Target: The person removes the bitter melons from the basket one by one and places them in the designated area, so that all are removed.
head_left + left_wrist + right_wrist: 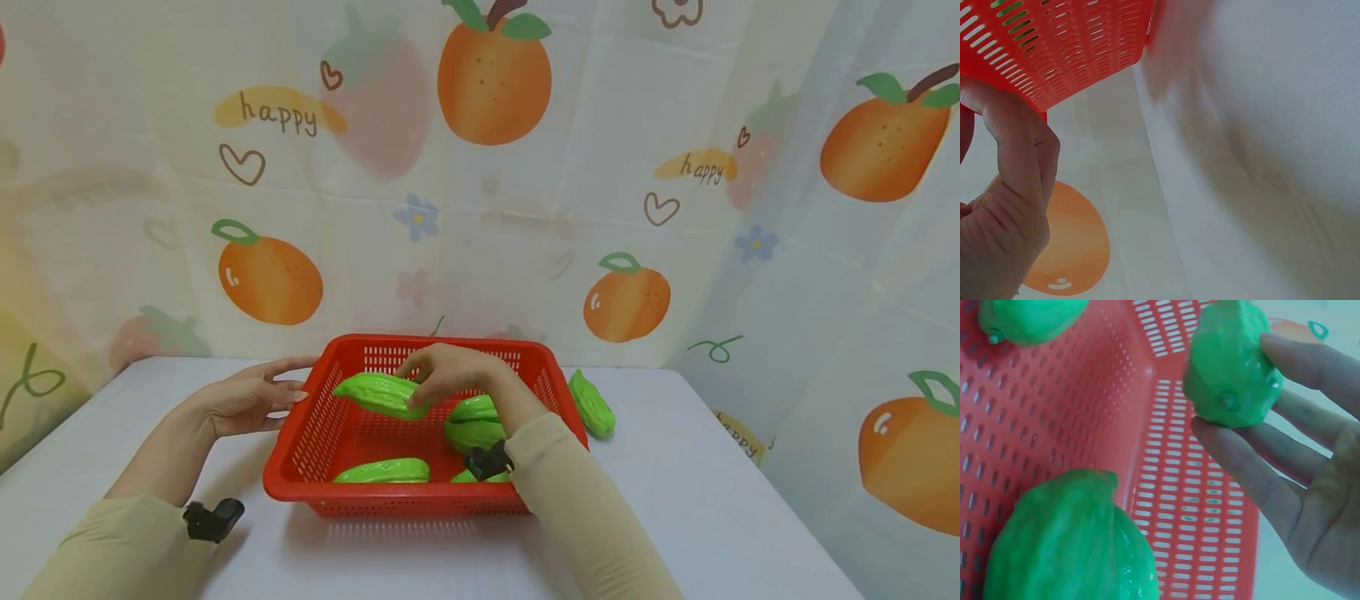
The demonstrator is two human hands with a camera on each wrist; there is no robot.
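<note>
My right fingers (1235, 453) pinch one gourd (378, 393); other gourds (381, 472) are in the basket (375, 492), a last gourd (592, 406) outside, three o'clock; left fingers (288, 395) spread.

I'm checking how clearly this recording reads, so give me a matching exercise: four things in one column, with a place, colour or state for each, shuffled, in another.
Things:
1. Left hand
2. Right hand
3. Basket
4. Table

Descriptions:
A. White, beneath the basket
B. Holding a green gourd
C. Touching the basket's left rim
D. Red, with slotted walls

Pairs: 1-C, 2-B, 3-D, 4-A
</note>
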